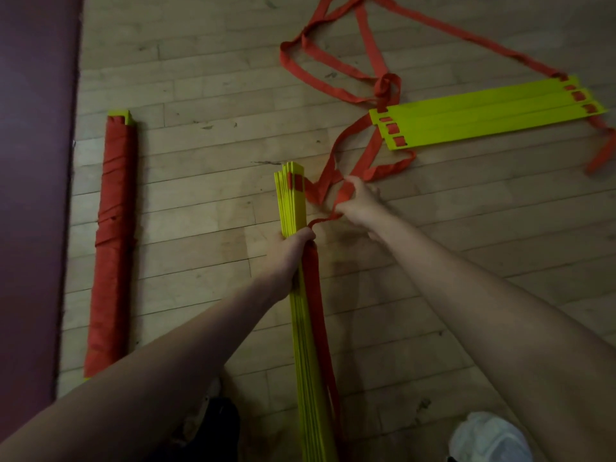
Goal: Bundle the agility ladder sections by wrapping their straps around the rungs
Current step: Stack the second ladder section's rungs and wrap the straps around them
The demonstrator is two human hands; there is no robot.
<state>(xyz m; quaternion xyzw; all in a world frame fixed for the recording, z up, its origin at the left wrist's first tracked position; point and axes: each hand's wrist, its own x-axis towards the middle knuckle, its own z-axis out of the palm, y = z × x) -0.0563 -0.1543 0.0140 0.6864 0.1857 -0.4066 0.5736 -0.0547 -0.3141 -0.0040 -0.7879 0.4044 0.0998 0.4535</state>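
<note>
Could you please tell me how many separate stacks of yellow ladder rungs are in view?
3. A strap-wrapped bundle lies at left; a centre stack is gripped by the left hand; a loose stack lies flat at upper right. More could lie outside the frame.

Dim, soft, slightly blurred; wide-angle bending at edges

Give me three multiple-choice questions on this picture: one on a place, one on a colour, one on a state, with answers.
1. Where is the wrapped bundle? A) left, beside the mat B) far right C) in a hand
2. What colour are the rungs? A) blue B) white C) yellow
3. What is the right hand doing? A) resting flat B) gripping the strap C) pointing
Answers: 1 A, it lies along the mat's edge; 2 C, every stack shows yellow; 3 B, its fingers curl round the strap.
</note>
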